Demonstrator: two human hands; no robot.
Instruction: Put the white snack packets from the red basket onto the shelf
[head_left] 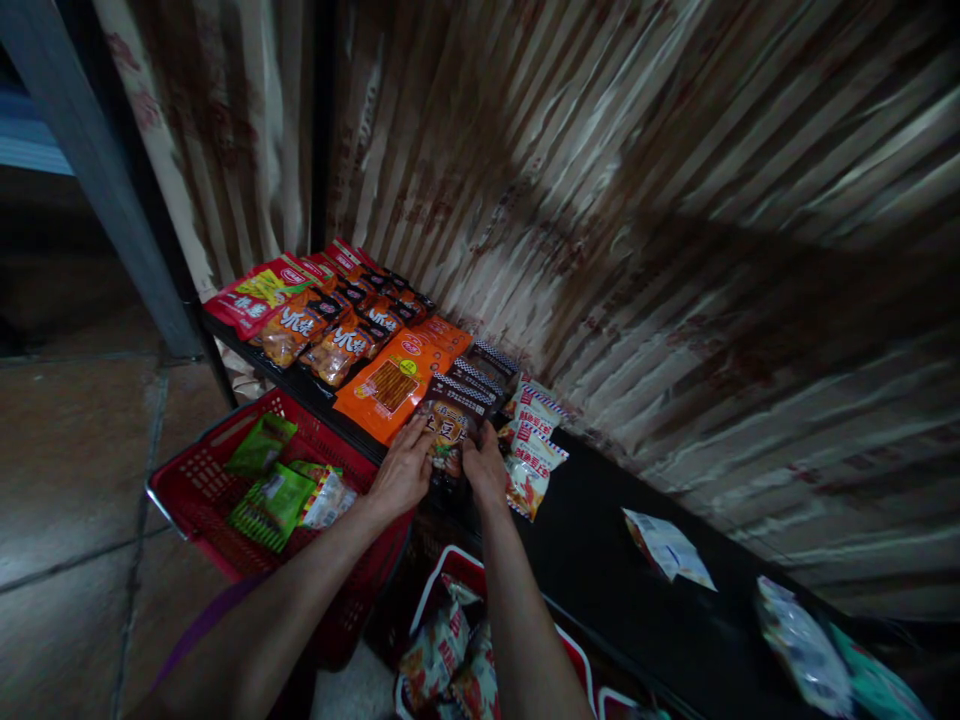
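Both of my hands are at a dark brown snack bag (448,425) at the front of a row of like bags on the black shelf. My left hand (405,468) grips its left edge, fingers bent over the front. On the other side my right hand (485,466) holds the right edge, its fingers partly hidden behind the bag. An orange snack bag (394,388) lies just left of my left hand. White and red snack bags (531,455) stand close to the right of my right hand.
Red and black snack bags (346,340) fill the shelf's left end. Below, a red basket (187,490) holds green packets (274,505); a white-rimmed basket (427,590) holds more bags. Loose bags (667,548) lie along the black shelf (600,590). A wrinkled curtain (675,280) hangs behind.
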